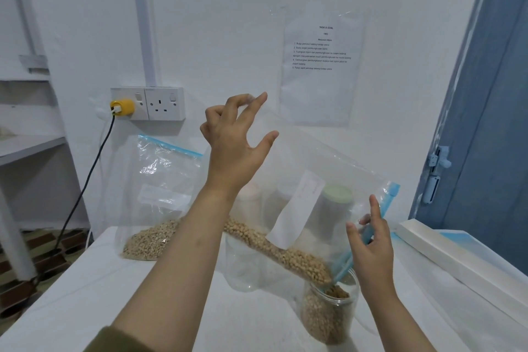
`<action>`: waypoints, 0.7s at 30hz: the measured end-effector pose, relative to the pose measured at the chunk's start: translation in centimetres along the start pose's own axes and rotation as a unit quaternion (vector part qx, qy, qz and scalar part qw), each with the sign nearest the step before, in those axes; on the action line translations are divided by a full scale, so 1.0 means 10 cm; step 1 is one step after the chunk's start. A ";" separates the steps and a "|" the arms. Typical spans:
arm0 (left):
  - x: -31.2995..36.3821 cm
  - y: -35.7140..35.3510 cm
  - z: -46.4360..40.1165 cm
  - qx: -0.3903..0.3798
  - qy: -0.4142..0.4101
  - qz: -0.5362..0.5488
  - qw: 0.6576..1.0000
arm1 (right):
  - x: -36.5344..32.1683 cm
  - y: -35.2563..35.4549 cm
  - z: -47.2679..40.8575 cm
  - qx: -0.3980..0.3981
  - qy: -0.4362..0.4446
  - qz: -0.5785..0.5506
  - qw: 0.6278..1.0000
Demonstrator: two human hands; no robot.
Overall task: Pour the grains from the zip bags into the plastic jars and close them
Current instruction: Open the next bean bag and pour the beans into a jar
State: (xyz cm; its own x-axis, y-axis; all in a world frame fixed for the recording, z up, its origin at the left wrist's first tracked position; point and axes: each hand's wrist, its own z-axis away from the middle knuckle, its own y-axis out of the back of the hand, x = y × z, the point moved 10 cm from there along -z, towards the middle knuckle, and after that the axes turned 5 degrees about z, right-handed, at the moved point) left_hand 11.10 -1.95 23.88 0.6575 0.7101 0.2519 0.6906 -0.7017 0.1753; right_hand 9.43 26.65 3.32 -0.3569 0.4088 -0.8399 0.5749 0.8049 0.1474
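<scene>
A clear zip bag (323, 163) with a blue zip strip and a white label hangs tilted over an open plastic jar (328, 314). My left hand (234, 137) pinches the bag's raised bottom corner up high. My right hand (371, 248) grips the blue zip edge just above the jar mouth. Tan grains (280, 248) slide down inside the bag into the jar, which is partly filled. A second zip bag (160, 197) with grains stands at the back left against the wall. An empty clear jar (243, 263) shows through the tilted bag.
Everything sits on a white table (200, 308). Jars with lids, one pale green (337, 194), stand behind the bag. A long white box (457, 260) lies at the right edge. A wall socket with a yellow plug (123, 107) and black cable is at the left.
</scene>
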 end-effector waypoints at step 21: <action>0.02 -0.01 0.01 0.003 -0.009 -0.006 1.000 | 0.04 0.01 0.03 0.004 -0.003 -0.007 1.000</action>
State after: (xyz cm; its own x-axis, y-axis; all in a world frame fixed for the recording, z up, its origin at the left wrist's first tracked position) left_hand 11.21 -1.77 23.79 0.6552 0.7189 0.2322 0.6996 -0.6934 0.1725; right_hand 9.56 26.73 2.80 -0.3596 0.3953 -0.8452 0.5761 0.8066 0.1321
